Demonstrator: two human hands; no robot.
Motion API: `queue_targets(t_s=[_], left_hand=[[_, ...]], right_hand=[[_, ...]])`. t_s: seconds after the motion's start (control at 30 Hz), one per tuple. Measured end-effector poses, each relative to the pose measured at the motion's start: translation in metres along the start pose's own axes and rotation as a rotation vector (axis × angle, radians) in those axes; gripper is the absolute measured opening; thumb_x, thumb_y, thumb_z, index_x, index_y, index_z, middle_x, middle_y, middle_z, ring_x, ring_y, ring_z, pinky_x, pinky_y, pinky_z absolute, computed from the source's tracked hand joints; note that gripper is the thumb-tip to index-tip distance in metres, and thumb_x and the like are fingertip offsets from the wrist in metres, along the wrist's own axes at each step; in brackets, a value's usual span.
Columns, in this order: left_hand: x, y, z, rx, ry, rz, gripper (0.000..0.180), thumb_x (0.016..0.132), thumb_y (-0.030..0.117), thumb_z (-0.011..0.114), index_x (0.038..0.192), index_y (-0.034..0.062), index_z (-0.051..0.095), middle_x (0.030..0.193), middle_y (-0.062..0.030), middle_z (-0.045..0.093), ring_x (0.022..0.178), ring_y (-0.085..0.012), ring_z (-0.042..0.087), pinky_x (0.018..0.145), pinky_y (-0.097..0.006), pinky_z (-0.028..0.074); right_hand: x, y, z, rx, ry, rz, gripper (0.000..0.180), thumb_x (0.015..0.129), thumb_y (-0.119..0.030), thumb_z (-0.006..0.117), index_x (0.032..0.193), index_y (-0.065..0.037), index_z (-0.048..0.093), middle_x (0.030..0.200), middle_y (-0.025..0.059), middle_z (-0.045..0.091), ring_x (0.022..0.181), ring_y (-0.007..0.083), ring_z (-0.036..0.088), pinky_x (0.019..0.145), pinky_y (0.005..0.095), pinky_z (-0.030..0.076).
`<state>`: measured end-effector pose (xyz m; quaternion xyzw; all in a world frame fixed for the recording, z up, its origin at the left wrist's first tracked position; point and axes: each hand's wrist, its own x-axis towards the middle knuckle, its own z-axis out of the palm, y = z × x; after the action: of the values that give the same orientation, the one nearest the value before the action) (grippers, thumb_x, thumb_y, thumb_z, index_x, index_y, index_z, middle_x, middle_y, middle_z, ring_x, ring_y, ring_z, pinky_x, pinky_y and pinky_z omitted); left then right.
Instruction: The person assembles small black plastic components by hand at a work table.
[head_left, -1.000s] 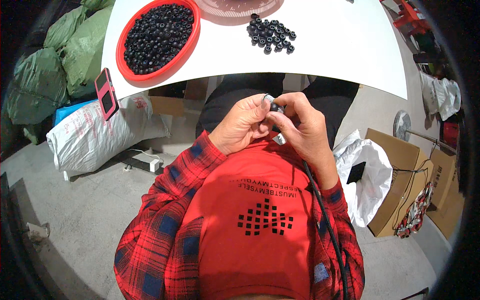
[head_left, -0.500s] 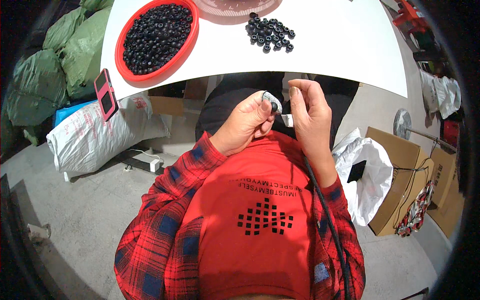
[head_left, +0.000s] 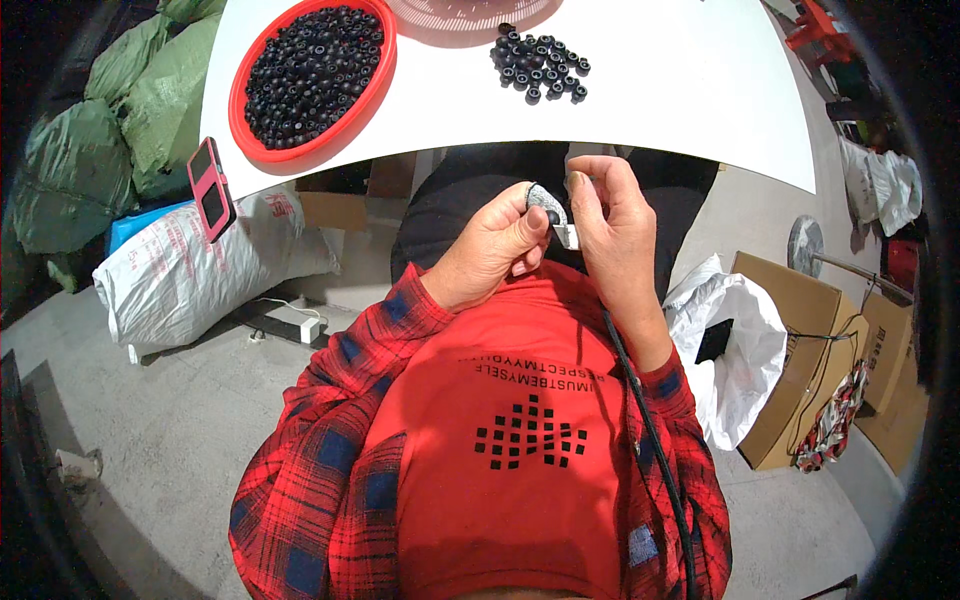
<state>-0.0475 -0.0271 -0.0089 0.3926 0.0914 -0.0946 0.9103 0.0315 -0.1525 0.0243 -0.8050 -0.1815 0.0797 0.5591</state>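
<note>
In front of my red shirt, my left hand [head_left: 497, 240] is closed, pinching a small black round part [head_left: 552, 217] between thumb and index finger. A grey knitted finger cover [head_left: 541, 197] wraps that index fingertip. My right hand [head_left: 615, 215] is closed on a small blade-like tool [head_left: 568, 237] with a white part. Its thin grey edge meets the black part, and most of the tool is hidden by the fingers. On the white table ahead lies a loose pile of black round parts [head_left: 540, 68]. To its left, a red round tray [head_left: 391, 75] holds a great many similar ones.
A pink basket [head_left: 470, 22] stands at the table's [head_left: 680, 90] far side. A pink-edged phone [head_left: 211, 190] is at the left edge. White sack [head_left: 200, 270] and green bags [head_left: 75, 175] lie left; a white bag [head_left: 740, 370] and cardboard box [head_left: 805, 350] stand right.
My right hand has moved slightly left, bringing the white-handled tool up against the black part. My left hand stays almost in place, still holding the part.
</note>
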Motion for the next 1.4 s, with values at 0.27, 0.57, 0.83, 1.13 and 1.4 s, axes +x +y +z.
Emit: queue_targets(t_s=[0.27,0.57,0.83,1.13,1.4], left_hand=[[-0.001,0.001,0.002,0.022,0.018,-0.009,0.029,0.094,0.039,0.050,0.095,0.0103,0.049,0.071,0.0046,0.046,0.057,-0.0013,0.040,0.048,-0.015,0.032],[-0.003,0.002,0.002,0.091,0.028,-0.019,0.028,0.095,0.038,0.051,0.096,0.0102,0.050,0.072,0.0047,0.046,0.058,-0.0017,0.040,0.049,-0.015,0.033],[-0.006,-0.002,-0.003,0.086,0.042,-0.021,0.027,0.094,0.038,0.051,0.094,0.0104,0.051,0.075,0.0047,0.047,0.058,-0.0010,0.041,0.048,-0.014,0.033],[-0.004,0.000,-0.002,-0.112,-0.039,-0.080,0.030,0.092,0.034,0.054,0.099,0.0056,0.052,0.068,-0.0003,0.049,0.051,-0.0057,0.039,0.046,-0.018,0.031],[-0.001,-0.001,-0.002,-0.129,-0.030,-0.034,0.029,0.092,0.035,0.054,0.097,0.0065,0.051,0.070,0.0001,0.050,0.053,-0.0056,0.041,0.046,-0.018,0.031]], right_hand=[[0.000,0.002,0.001,-0.023,0.012,-0.002,0.012,0.089,-0.008,0.056,0.097,0.000,0.059,0.066,0.0099,0.059,0.058,0.0131,0.057,0.054,0.0277,0.046],[-0.003,0.004,0.004,0.022,-0.004,0.058,0.013,0.090,-0.010,0.055,0.098,0.001,0.059,0.066,0.0093,0.057,0.059,0.0130,0.056,0.055,0.0282,0.046],[0.000,0.009,0.010,0.018,0.076,0.113,0.014,0.091,-0.011,0.054,0.096,0.001,0.059,0.070,0.0095,0.060,0.062,0.0132,0.056,0.059,0.0277,0.047],[0.010,0.028,-0.004,0.115,0.165,0.097,0.013,0.092,-0.010,0.054,0.096,0.001,0.059,0.077,0.0040,0.060,0.069,0.0075,0.054,0.061,0.0242,0.045],[-0.005,0.003,-0.001,0.046,0.056,0.018,0.013,0.091,-0.008,0.055,0.099,0.001,0.059,0.071,0.0052,0.059,0.061,0.0071,0.052,0.055,0.0242,0.044]])
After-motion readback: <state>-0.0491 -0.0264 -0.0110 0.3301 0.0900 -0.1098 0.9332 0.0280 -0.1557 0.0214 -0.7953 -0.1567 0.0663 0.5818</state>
